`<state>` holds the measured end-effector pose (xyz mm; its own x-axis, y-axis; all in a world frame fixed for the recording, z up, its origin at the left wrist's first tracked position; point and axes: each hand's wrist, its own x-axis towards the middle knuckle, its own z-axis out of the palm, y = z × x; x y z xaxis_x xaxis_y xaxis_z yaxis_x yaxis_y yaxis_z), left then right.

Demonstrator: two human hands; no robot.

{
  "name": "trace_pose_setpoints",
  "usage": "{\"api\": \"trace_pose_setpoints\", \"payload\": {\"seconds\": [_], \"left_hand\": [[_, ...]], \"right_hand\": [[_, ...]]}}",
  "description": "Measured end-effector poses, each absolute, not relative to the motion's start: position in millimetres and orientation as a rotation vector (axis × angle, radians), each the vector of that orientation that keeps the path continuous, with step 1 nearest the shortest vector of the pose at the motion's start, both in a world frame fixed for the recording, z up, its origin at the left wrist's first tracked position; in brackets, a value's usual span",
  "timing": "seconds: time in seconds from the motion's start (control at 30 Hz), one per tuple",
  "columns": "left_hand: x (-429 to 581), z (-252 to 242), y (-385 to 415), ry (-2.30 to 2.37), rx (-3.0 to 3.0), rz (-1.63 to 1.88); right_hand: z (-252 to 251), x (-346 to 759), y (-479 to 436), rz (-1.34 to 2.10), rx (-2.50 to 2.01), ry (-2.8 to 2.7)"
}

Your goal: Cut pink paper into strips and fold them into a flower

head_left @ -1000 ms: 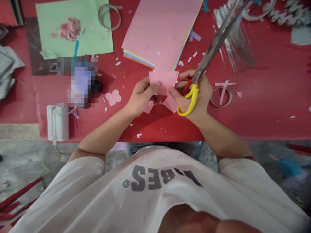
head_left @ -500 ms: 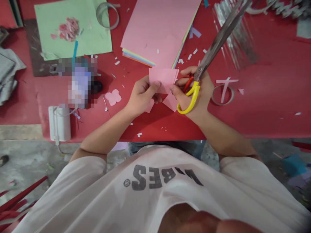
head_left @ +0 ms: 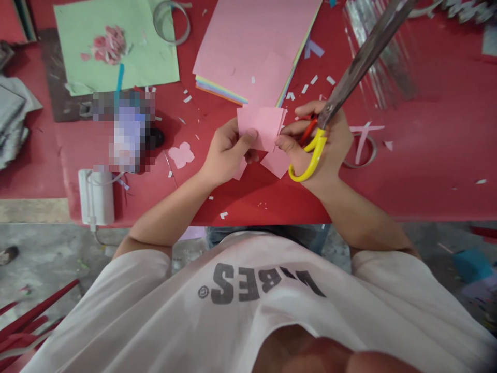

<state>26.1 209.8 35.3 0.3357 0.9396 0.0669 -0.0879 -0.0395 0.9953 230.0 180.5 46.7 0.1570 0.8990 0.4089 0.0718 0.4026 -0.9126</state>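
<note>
Through the head camera I see the left hand [head_left: 227, 155] with its grip pressed together on the folded pink paper [head_left: 260, 129], the thumb lying on top and the fingers mostly hidden behind the sheet. The right hand [head_left: 316, 147] has its grip closed around the yellow and red handles of the scissors [head_left: 361, 65], with its thumb touching the paper's edge. The blades lie together, pointing away from the paper, and their tips are cut off by the top of the frame. Pink flaps [head_left: 275, 163] show just below the hands; I cannot tell whether they join the folded paper. A pixelated patch [head_left: 130, 132] hides something left of the hands.

The red tabletop [head_left: 427, 197] carries a stack of coloured paper [head_left: 240, 46], a green sheet [head_left: 155, 57] with pink scraps [head_left: 110, 45], a pink flower-shaped cutout [head_left: 181, 155], a tape ring [head_left: 370, 157], a white box with a cord [head_left: 96, 199] and scattered snippets. A concrete floor [head_left: 39, 248] lies beyond its near edge.
</note>
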Motion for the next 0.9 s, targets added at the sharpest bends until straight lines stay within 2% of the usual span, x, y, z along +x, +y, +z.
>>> {"api": "trace_pose_setpoints", "payload": {"seconds": [0.3, 0.63, 0.9], "left_hand": [[30, 51, 206, 0.919, 1.342, 1.023], [28, 50, 202, 0.966, 1.344, 1.003], [27, 47, 199, 1.002, 1.352, 0.981]], "right_hand": [[70, 228, 176, 0.768, -1.175, -1.209], [62, 233, 173, 0.841, -1.29, -1.257], [47, 231, 179, 0.745, -1.206, -1.281]]}}
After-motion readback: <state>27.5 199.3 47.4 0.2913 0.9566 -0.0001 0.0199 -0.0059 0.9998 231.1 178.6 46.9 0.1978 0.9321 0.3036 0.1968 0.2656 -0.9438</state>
